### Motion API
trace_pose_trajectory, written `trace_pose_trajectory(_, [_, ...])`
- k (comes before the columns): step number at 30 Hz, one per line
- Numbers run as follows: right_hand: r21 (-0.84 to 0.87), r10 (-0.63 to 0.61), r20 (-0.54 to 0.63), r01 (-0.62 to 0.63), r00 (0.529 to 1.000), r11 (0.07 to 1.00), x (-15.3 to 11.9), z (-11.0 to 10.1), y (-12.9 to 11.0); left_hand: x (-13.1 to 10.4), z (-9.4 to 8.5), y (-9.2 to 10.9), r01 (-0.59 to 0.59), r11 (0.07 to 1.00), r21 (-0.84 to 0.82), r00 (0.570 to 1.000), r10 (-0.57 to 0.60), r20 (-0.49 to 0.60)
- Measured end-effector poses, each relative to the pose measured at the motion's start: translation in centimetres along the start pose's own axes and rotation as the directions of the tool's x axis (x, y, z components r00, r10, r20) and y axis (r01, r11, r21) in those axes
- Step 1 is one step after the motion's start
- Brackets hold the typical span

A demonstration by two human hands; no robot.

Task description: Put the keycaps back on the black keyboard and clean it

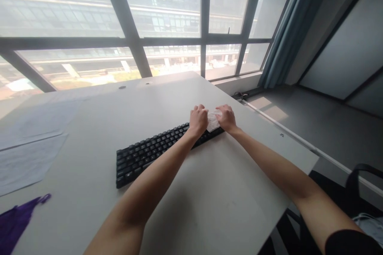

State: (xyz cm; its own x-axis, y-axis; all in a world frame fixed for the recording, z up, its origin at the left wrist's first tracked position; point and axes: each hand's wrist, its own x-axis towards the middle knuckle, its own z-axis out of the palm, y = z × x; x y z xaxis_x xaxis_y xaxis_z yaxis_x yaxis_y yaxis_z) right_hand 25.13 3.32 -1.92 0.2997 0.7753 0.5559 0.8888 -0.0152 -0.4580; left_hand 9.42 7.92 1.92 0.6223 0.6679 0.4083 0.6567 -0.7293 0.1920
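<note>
A black keyboard (155,146) lies at a slant on the white desk. Over its right end, both my hands hold a thin white crumpled piece (213,120), perhaps a tissue or wipe; its kind is not clear. My left hand (199,119) is closed at the piece's left edge, with curled fingers above the keys. At the other edge, my right hand (226,117) has its thumb and fingers bent around the piece. My fingertips are partly hidden. Part of the keyboard is covered by my left forearm, my hands and the white piece.
White paper sheets (32,143) lie on the desk (221,191) at the left, with a purple cloth pouch (19,223) nearer me. Large windows stand behind. The desk's right edge drops to the floor, where a black chair (356,183) stands close by.
</note>
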Motion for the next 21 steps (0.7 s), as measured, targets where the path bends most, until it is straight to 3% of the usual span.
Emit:
trace_pose_trajectory(3, [0.07,-0.025,0.077,0.02,0.997,0.997,-0.7,0.8,0.3,-1.7,1.3,0.7,-0.079,0.997,0.011,0.993,0.077,0.084])
trace_pose_trajectory(6, [0.124,-0.058,0.136,0.042,0.989,0.991,-1.6,1.2,0.6,-3.4,2.3,1.3,-0.131,0.991,0.022,0.987,0.129,0.097])
trace_pose_trajectory(12, [0.158,-0.092,0.205,0.06,0.974,0.986,-2.2,0.8,0.7,-4.3,2.5,1.5,-0.189,0.981,0.042,0.972,0.181,0.15])
trace_pose_trajectory(21, [-0.045,-0.105,0.373,0.131,0.922,0.99,-3.0,-1.5,-0.8,-5.8,3.0,2.9,-0.186,0.98,0.07,0.977,0.177,0.119])
